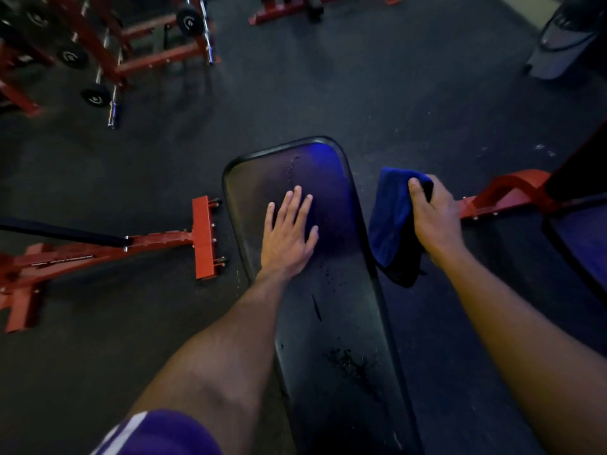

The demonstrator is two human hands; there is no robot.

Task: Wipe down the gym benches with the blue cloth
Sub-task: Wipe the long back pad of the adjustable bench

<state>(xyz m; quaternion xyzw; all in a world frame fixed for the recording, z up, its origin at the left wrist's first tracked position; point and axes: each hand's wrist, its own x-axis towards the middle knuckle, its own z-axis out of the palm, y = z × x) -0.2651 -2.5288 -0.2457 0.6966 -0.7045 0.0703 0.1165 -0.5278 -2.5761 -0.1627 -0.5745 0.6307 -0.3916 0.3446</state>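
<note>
A long black padded gym bench runs from the bottom of the view up to the middle, with dark flecks and scuffs on its pad. My left hand lies flat on the upper part of the pad, fingers straight and spread. My right hand grips a folded blue cloth just off the bench's right edge, above the floor. The cloth hangs down from my fingers and does not touch the pad.
Red steel bench frames stand to the left and right. A second dark pad shows at the right edge. A red rack with barbells fills the upper left. The floor is dark rubber.
</note>
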